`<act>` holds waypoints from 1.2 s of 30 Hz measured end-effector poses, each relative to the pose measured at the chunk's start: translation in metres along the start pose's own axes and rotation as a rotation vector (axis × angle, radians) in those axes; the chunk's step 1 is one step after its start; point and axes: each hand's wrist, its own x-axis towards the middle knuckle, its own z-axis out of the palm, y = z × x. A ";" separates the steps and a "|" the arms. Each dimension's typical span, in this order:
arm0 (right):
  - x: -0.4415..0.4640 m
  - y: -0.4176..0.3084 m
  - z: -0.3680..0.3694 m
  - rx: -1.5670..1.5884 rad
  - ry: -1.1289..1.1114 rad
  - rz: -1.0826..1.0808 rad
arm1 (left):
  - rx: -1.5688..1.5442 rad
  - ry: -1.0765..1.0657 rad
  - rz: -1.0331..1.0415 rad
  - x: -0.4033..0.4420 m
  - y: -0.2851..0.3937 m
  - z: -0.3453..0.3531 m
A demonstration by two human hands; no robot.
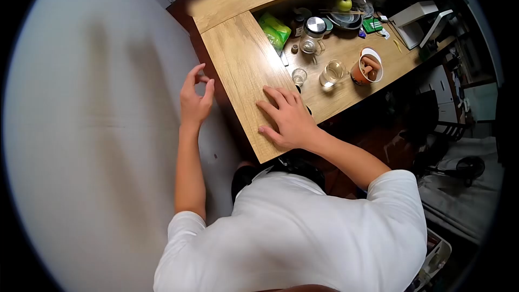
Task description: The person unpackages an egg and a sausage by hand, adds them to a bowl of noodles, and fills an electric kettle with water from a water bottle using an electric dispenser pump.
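Beside the white wall (pixel 70 75), a wooden ledge (pixel 238 59) bore the right hand (pixel 290 120), splayed and ungrasping near a small drinking glass (pixel 299 77), while the left hand (pixel 195 100) hovered, loosely curved and unclenched.

Wht wall (pixel 92 146) L, dk red-brn floor (pixel 370 145)

Pale wood-grain counter ledge (pixel 238 65), flat; seamed at its bend; raised beside the lower desktop (pixel 325 104).
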 end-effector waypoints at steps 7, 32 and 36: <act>0.001 0.002 -0.002 0.055 0.040 0.072 | 0.457 -0.165 0.266 0.123 -0.054 0.046; 0.087 -0.052 0.062 -0.317 0.476 1.063 | 0.329 -1.048 0.333 0.354 -0.140 0.071; 0.094 -0.052 0.062 -0.333 0.459 0.997 | 0.229 -1.053 0.439 0.365 -0.153 0.069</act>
